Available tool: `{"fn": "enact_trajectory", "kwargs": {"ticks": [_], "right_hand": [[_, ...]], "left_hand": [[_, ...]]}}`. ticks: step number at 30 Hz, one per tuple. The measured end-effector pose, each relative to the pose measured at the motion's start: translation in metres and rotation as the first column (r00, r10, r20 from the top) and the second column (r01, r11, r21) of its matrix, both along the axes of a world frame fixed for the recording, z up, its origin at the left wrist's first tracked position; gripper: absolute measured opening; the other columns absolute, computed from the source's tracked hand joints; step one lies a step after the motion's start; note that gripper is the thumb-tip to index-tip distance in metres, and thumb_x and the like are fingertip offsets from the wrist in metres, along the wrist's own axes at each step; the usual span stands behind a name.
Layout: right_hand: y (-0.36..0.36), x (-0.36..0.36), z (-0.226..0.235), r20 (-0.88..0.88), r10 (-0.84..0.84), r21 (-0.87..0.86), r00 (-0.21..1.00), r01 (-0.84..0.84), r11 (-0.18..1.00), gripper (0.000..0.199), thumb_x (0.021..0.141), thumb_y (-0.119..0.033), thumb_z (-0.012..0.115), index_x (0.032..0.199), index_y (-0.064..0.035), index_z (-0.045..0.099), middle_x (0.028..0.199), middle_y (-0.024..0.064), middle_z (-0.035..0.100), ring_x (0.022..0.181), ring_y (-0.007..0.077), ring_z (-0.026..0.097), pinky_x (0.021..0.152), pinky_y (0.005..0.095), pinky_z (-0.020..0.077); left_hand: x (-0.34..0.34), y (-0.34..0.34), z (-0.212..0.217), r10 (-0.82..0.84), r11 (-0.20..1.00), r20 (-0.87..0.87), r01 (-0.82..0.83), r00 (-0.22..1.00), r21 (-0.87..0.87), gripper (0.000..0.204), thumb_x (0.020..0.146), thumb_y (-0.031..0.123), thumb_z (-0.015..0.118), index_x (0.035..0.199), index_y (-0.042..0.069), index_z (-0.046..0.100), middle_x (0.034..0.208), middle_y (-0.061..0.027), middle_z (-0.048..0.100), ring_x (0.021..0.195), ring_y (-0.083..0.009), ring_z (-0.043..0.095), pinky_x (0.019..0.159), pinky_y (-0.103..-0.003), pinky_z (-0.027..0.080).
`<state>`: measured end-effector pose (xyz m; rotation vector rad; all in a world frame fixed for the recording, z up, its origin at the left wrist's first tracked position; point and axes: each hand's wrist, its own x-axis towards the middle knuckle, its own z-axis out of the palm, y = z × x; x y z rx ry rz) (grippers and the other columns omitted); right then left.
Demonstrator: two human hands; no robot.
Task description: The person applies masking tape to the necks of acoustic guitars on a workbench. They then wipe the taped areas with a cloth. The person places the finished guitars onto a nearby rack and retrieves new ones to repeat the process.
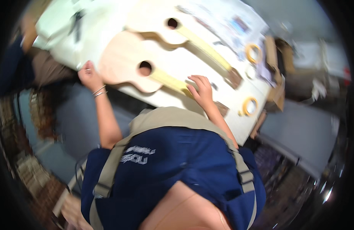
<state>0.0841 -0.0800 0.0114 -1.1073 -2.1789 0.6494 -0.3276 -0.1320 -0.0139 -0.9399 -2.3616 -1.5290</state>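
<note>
On the white table lies an unfinished pale-wood small guitar (119, 57) with a dark round sound hole, its neck (169, 81) covered in yellow, apparently tape. My right hand (202, 92) is over that neck near the dark headstock (222, 109), fingers spread; whether they touch it cannot be made out. Beside the rounded end of the body is my left hand (91, 78), its fingers curled together in a pinch. Anything between those fingers is too small and blurred to name. A second similar guitar (154, 19) rests just behind, its yellow-covered neck pointing right.
Yellow tape rolls (250, 106) lie at the table's right side, near cardboard boxes (276, 69). Plastic-wrapped material (238, 25) covers the back right. A dark tool (77, 25) lies at the back left. Another person's arm (28, 32) shows at the far left.
</note>
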Motion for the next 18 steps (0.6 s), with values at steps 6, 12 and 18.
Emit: {"fn": "enact_trajectory", "kwargs": {"ticks": [6,12,18], "right_hand": [[0.118,0.085,-0.011,-0.083,-0.612,0.203,0.786,0.615,0.762,0.020,0.075,-0.011,0.065,0.094,-0.0049,0.061,0.100,0.0126,0.058,0.097,0.0312,0.052,0.086,0.0389,0.0404],[0.179,0.141,-0.045,0.326,-0.651,0.011,0.685,0.686,0.728,0.030,0.070,-0.013,0.071,0.096,-0.0068,0.057,0.102,0.0128,0.053,0.102,0.0311,0.049,0.085,0.0403,0.0436],[0.173,0.144,-0.037,0.214,-0.638,-0.007,0.740,0.654,0.756,0.032,0.067,-0.010,0.072,0.096,-0.0082,0.058,0.100,0.0108,0.057,0.101,0.0296,0.051,0.085,0.0389,0.0429]], "left_hand": [[0.164,0.157,0.082,-0.789,0.601,-0.145,0.799,0.597,0.017,0.010,0.082,0.010,0.061,0.088,0.004,0.067,0.093,-0.0083,0.066,0.094,-0.0227,0.060,0.081,-0.032,0.047],[0.317,0.283,0.024,-0.984,0.009,-0.164,0.896,-0.071,-0.443,0.027,0.081,0.012,0.060,0.107,0.004,0.061,0.114,-0.0131,0.059,0.117,-0.0297,0.048,0.101,-0.039,0.038],[0.361,0.373,-0.002,-0.939,0.131,-0.291,0.588,-0.185,-0.798,0.061,0.073,0.004,0.061,0.130,0.005,0.040,0.137,-0.0170,0.039,0.126,-0.0334,0.038,0.104,-0.041,0.034]]}}
